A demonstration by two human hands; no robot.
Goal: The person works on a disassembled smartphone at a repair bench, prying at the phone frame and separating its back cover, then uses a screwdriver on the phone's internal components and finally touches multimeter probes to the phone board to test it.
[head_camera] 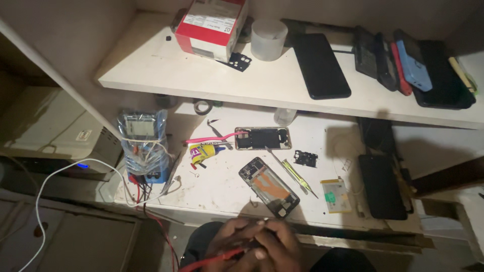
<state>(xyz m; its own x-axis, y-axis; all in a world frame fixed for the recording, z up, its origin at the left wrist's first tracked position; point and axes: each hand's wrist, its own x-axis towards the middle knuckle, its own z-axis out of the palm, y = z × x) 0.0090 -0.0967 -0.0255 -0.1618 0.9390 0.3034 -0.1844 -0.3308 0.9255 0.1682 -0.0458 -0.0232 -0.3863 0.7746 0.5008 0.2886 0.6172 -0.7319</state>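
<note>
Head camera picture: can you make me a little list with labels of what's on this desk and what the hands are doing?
Place: white workbench with a shelf above
Hands: left hand and right hand together at the bottom edge, holding a red wire
Nearest thing: opened phone frame
Farther back: another opened phone, tweezers, glue tube
Left side: meter in a plastic bag
Shelf: red box, white cup, several phones
</note>
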